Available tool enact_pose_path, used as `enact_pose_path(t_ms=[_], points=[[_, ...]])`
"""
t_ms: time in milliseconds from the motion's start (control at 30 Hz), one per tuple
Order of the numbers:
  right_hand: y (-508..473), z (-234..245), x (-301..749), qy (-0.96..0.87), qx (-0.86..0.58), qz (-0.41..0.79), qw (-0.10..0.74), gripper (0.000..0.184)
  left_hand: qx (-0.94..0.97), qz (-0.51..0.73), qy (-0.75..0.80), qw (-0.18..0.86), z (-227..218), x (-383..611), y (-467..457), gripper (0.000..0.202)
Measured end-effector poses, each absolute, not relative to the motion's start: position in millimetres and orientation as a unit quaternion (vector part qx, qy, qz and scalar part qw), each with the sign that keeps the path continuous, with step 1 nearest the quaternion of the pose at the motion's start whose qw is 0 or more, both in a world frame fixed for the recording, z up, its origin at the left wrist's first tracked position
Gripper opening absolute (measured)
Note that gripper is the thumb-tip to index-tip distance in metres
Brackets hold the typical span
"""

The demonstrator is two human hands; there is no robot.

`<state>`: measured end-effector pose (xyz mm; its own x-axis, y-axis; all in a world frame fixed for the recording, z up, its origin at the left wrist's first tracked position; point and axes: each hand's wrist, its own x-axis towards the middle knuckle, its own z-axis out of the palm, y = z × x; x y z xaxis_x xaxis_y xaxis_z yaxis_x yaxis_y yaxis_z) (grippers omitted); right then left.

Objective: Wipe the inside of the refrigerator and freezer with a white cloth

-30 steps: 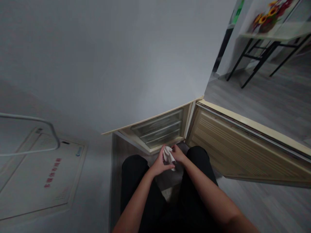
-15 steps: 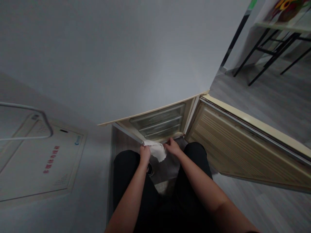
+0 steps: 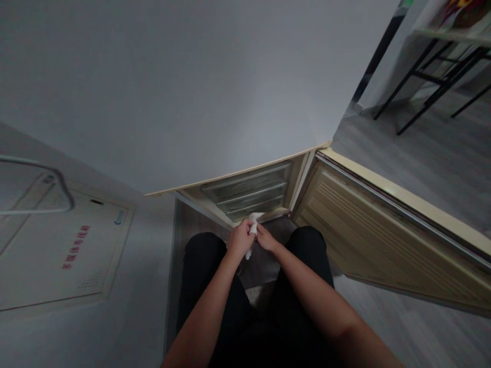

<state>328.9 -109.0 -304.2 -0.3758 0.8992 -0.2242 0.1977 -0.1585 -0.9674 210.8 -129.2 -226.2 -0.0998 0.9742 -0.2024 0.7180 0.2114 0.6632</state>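
Left hand (image 3: 240, 240) and right hand (image 3: 265, 238) both grip a bunched, soft white cloth (image 3: 253, 228). It lies between them, lengthwise toward the open cream-framed compartment (image 3: 248, 190)

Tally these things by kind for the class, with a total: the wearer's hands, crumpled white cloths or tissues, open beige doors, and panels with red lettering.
Hands (left hand, right hand): 2
White cloth or tissue: 1
Open beige door: 1
Panel with red lettering: 1
Total: 5
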Motion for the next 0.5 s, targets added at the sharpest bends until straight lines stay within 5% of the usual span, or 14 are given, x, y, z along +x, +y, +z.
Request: enact_pose_path(t_ms=[167, 333, 400, 500], points=[[-102.6, -311.1, 329.7, -0.559, -0.539, 0.561, 0.286, 0.058, 0.622, 0.172, 0.735, 0.210, -222.1, 215.5, -119.1, 0.014], [-98.7, -312.2, 328.0, -0.565, -0.504, 0.576, 0.308, 0.082, 0.543, 0.264, 0.752, 0.266, -235.0, 215.9, -104.0, 0.026], [-96.6, -311.0, 325.1, -0.536, -0.502, 0.595, 0.326, 0.081, 0.534, 0.267, 0.756, 0.268, -238.8, 218.3, -99.8, 0.022], [-94.3, -308.1, 318.8, -0.438, -0.514, 0.652, 0.344, 0.052, 0.535, 0.249, 0.758, 0.276, -238.8, 226.4, -98.4, 0.016]])
